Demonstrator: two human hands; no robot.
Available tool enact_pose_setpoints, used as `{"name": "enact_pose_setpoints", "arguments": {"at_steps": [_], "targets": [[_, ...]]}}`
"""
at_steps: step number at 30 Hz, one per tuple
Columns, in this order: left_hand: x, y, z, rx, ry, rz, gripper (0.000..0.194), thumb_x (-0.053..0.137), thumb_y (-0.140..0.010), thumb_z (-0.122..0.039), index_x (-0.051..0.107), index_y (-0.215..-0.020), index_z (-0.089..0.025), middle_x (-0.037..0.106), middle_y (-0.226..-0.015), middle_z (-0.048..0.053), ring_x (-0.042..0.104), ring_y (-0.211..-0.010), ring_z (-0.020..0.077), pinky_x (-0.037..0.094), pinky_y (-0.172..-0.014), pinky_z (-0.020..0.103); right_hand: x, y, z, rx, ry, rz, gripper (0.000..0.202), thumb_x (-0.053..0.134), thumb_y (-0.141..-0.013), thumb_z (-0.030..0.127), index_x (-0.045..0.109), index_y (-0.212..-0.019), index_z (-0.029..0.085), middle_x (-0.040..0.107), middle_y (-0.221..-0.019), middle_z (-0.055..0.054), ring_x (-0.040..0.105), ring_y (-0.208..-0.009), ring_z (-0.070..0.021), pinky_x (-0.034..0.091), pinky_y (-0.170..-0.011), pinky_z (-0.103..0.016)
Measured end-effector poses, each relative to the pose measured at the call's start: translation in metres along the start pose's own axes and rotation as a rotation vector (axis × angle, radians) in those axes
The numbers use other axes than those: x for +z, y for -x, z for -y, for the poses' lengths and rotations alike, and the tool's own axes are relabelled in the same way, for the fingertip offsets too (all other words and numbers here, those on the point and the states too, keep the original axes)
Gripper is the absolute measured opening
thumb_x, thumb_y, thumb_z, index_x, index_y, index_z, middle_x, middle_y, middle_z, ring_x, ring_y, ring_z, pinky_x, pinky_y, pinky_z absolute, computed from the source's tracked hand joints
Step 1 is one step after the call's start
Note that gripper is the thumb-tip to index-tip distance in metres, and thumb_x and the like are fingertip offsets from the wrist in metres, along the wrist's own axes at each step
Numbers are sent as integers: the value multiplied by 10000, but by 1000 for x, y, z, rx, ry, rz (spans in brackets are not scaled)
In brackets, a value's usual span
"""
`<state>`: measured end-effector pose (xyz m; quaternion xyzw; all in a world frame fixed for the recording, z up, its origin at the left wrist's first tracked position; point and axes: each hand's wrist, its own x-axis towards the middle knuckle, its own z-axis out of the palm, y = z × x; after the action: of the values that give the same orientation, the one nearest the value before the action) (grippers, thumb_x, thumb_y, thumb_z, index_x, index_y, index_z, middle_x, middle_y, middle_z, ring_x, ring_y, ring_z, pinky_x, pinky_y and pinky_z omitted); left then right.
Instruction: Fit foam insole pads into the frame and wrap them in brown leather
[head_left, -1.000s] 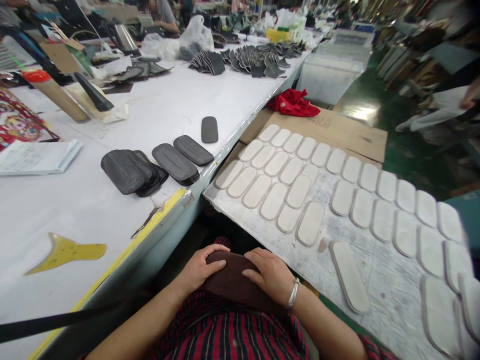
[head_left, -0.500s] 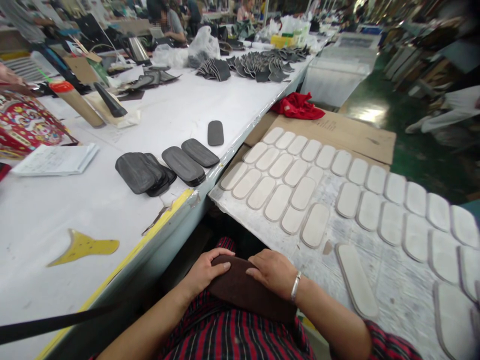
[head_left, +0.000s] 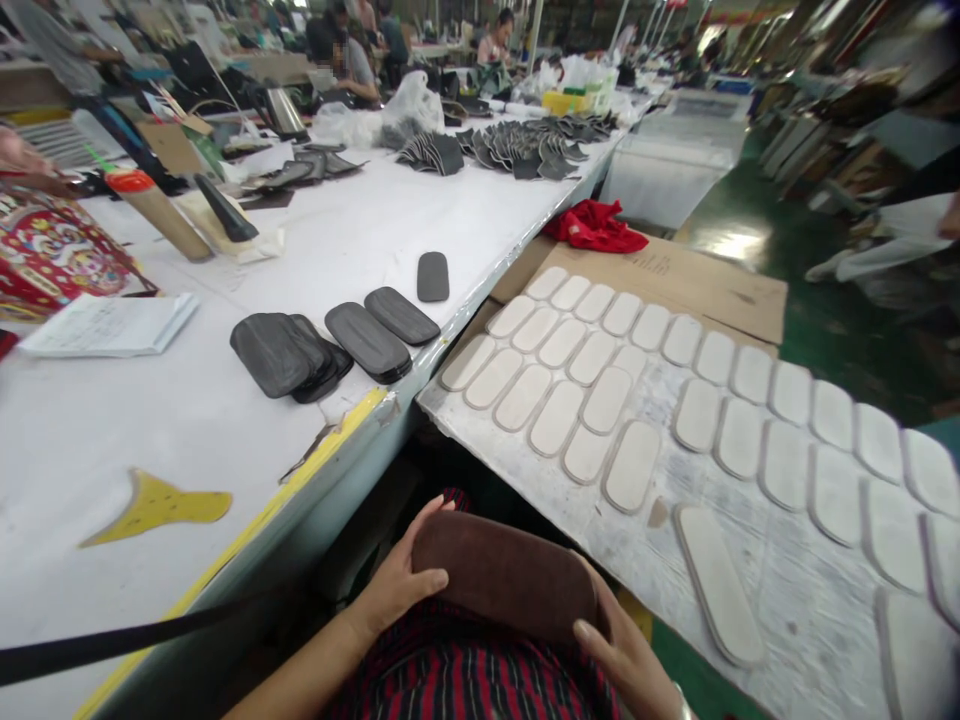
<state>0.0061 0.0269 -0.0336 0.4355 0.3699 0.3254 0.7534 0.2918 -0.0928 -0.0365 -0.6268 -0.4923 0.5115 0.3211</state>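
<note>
A dark brown oblong pad with rounded ends (head_left: 506, 572) lies across my lap, its smooth face up. My left hand (head_left: 411, 560) grips its left end, thumb on the upper face and fingers round the far edge. At the opposite end, my right hand (head_left: 613, 625) holds the edge, thumb on top and its other fingers partly hidden behind. To the right, a pale oblong piece (head_left: 720, 585) lies nearest my right hand on a grey board (head_left: 645, 580). More pale pieces (head_left: 556, 415) are laid out there in rows.
Black oval pads (head_left: 274, 352) lie in overlapping stacks on the white table (head_left: 300, 250). A yellow template (head_left: 161, 508) rests near its yellow-taped edge. Red cloth (head_left: 596, 227) sits on cardboard (head_left: 697, 285) beyond the board. Other people are at tables in the background.
My right hand has slid from the top of the brown pad to its right end. My left hand has shifted to grip the left end, leaving the upper face more exposed.
</note>
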Motion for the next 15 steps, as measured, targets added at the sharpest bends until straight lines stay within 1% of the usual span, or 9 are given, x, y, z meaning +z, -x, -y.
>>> {"name": "enact_pose_setpoints", "arguments": {"at_steps": [1,3,5,7,9,11,13,15], "targets": [[0,2,2,14,-4,-10,773,701,-661,-343,305,-1324,-292,335,-1394,58,352,-1240,254,292,-1027,379,6,-1,1,30,-24,-31,669,499,-801,463,262,-1352,166,361,-1366,-123,340,-1247,-235,259,-1045,-412],[2,3,1,25,-40,-40,666,660,-711,-311,351,-1299,-271,384,-1362,61,382,-1220,241,296,-1027,368,12,-7,13,76,-69,-54,589,504,-811,426,338,-1317,173,419,-1327,-116,393,-1210,-236,273,-1038,-412],[4,2,-5,19,-79,-72,563,631,-739,-303,420,-1256,-235,469,-1292,67,439,-1171,234,319,-1013,358,11,-15,29,99,-113,-37,526,513,-809,417,428,-1265,168,495,-1262,-111,455,-1155,-247,314,-1015,-410],[6,-1,-11,-6,-102,-105,510,623,-745,-316,467,-1219,-208,537,-1217,70,490,-1113,233,355,-985,352,7,-22,42,131,-148,-18,490,511,-806,427,496,-1216,159,554,-1198,-104,494,-1111,-260,357,-985,-406],[7,-3,-16,-42,-105,-137,487,615,-748,-344,498,-1194,-190,572,-1173,74,521,-1071,236,386,-953,351,3,-26,48,174,-151,-31,474,495,-806,456,549,-1167,154,592,-1146,-91,510,-1091,-270,388,-960,-401],[6,-4,-16,-75,-95,-165,474,601,-753,-381,523,-1177,-181,583,-1164,73,524,-1071,241,381,-955,352,1,-29,45,207,-100,-75,464,464,-810,492,608,-1096,157,622,-1096,-80,509,-1092,-282,384,-965,-405],[4,-4,-13,-105,-40,-179,475,540,-782,-448,541,-1166,-169,581,-1172,73,504,-1102,242,345,-988,358,2,-28,36,228,-30,-113,482,383,-834,527,649,-1037,180,643,-1053,-77,515,-1089,-284,374,-977,-405],[2,-2,-7,-136,95,-175,534,405,-824,-536,544,-1170,-153,571,-1188,79,472,-1145,236,302,-1022,365,5,-25,24,210,-7,-111,557,233,-868,542,625,-1090,213,640,-1060,-75,524,-1086,-262,392,-972,-393]]}}
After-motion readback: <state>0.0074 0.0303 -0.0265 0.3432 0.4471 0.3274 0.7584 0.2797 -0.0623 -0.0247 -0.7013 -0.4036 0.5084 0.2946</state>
